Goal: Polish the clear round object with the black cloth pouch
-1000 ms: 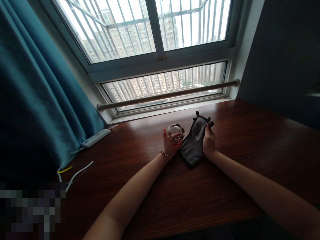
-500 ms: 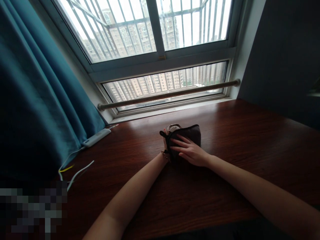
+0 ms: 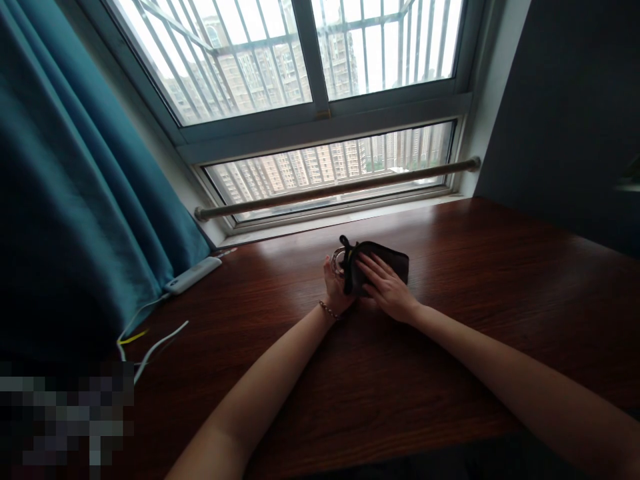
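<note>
My left hand is wrapped round the near left side of a round, shiny, see-through thing, perhaps a glass. Part of that hand and most of the round thing are hidden. A dark brown cloth or pouch with black edging covers the right side of the round thing, and a small black loop stands up at its top left. My right hand presses this dark cloth from the right, its fingers stretched nearly straight and close together. A beaded bracelet circles my left wrist.
The reddish-brown wooden tabletop runs back to the window with a metal rail. At the left lie a white power strip, a white cable and a yellow strip, near the blue curtain.
The dark cloth has turned and shifted slightly right, its loop now pointing up. My left hand shows more, and my right hand has moved a little up and right with the cloth.
</note>
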{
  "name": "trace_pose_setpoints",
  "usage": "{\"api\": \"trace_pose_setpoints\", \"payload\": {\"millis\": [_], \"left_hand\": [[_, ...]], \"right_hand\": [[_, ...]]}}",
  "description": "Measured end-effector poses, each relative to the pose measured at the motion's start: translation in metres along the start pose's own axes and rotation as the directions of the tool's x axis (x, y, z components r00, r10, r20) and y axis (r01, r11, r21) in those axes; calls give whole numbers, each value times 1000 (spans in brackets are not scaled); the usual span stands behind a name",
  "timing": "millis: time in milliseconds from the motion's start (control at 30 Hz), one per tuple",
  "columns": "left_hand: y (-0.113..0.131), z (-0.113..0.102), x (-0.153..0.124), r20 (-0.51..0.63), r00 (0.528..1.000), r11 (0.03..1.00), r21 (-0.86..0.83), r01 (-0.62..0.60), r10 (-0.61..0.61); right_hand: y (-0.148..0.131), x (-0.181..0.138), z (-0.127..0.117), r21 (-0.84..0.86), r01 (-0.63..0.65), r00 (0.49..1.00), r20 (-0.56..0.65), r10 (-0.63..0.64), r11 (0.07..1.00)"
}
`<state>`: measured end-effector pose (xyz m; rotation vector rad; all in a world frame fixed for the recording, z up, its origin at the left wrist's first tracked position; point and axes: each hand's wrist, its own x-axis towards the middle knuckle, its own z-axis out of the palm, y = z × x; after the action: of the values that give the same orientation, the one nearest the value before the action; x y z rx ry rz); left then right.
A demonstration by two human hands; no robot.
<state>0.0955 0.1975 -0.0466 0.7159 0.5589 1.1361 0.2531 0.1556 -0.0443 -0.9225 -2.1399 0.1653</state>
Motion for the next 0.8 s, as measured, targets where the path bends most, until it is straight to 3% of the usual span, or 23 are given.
{"api": "trace_pose_setpoints", "payload": {"millis": [100, 167, 333, 533, 667, 800], "left_hand": [[1, 1, -4, 122, 986, 993, -12, 118, -116], [3, 2, -6, 181, 972, 988, -12, 156, -151], [4, 4, -7, 246, 956, 986, -20, 167, -157], [3, 0, -4, 281, 949, 989, -11, 151, -142], [3, 1, -5, 266, 952, 988, 11, 156, -153], [3, 3, -6, 258, 952, 985, 1, 171, -165]], "right_hand": [[22, 2, 5, 173, -247, 965, -45, 258, 954], [30, 1, 8, 181, -316, 946, -8, 323, 931], [26, -4, 10, 42, -172, 979, 115, 166, 984], [20, -5, 6, -48, -42, 979, 195, 51, 998], [22, -5, 7, -43, -28, 982, 185, 35, 999], [21, -4, 10, 6, -88, 992, 96, 87, 996]]}}
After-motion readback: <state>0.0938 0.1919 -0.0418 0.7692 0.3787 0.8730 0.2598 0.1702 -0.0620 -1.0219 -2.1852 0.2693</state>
